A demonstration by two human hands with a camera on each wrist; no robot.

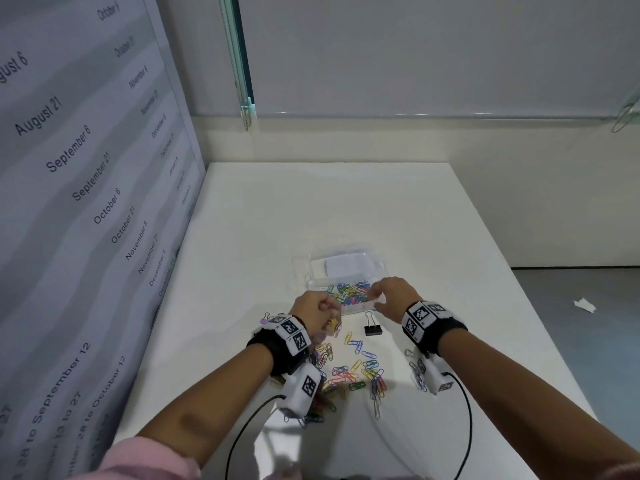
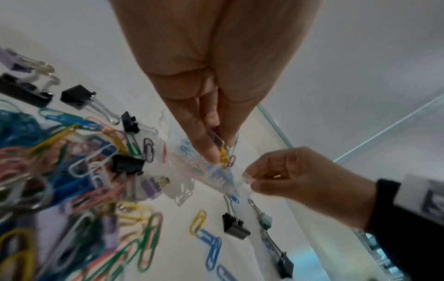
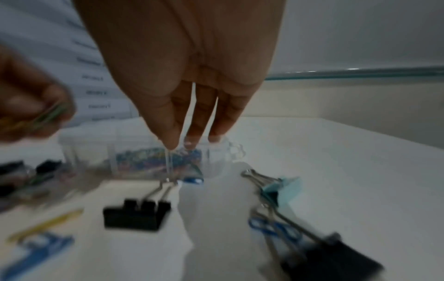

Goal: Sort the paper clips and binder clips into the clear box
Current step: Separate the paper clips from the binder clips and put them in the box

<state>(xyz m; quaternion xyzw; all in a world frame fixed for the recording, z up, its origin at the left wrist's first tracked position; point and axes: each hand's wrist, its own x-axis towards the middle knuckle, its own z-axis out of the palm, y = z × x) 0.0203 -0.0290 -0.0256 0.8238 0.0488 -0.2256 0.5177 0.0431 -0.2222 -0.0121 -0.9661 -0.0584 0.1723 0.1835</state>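
The clear box point(image 1: 311, 268) sits mid-table, with colourful paper clips point(image 1: 349, 291) in its near compartment. My left hand point(image 1: 329, 311) hovers at the box's near left corner, and its fingertips point(image 2: 211, 152) pinch a few paper clips point(image 2: 224, 155), yellow and purple among them. My right hand point(image 1: 375, 299) pinches the near wall of the box point(image 2: 247, 178) at its right end. A black binder clip point(image 1: 373, 329) lies just in front of the box. Loose paper clips point(image 1: 349, 372) lie scattered between my wrists.
More binder clips lie by my right wrist: a light blue one point(image 3: 281, 187) and a large black one point(image 3: 331, 256). Several black and purple ones point(image 2: 77, 97) lie to the left. A printed panel point(image 1: 86, 202) walls the table's left side. Cables trail from both wrist cameras.
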